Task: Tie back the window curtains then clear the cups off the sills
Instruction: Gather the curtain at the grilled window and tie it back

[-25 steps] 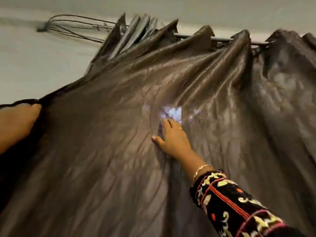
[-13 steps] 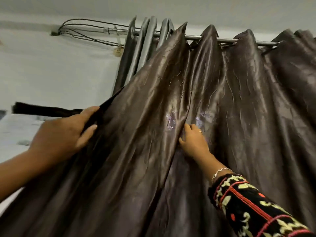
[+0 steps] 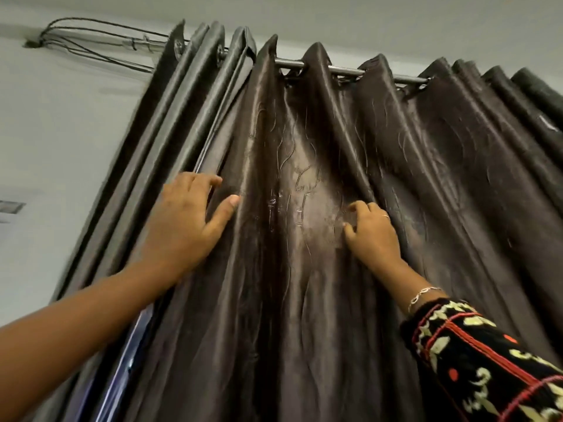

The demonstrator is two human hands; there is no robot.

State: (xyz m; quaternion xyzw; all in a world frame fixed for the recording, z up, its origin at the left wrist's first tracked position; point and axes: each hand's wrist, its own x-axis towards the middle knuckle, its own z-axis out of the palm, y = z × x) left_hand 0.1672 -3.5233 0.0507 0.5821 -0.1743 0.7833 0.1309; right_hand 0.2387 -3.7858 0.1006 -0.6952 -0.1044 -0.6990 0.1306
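On the far left a pale wall (image 3: 61, 147) carries a bundle of black wires (image 3: 91, 41) that runs to the end of the metal rod (image 3: 344, 70). Beside it a grey curtain (image 3: 182, 117) hangs bunched in tight pleats, and a thin bright strip (image 3: 128, 345) shows low along its inner edge. The left hand (image 3: 185, 226), on a bare forearm, grips the left edge of the brown curtain (image 3: 304, 300). Its fingers curl round the outermost fold and its thumb is stretched across the front of the cloth. The brown curtain hangs from the rod in wide pleats and fills the middle and right of the view. The right hand (image 3: 374, 236) pinches a fold near the middle of the cloth with curled fingers, level with the left hand and well apart from it. It wears a ring (image 3: 385, 216). A thin bracelet (image 3: 423, 295) sits at the wrist, above a black patterned sleeve (image 3: 487, 360).
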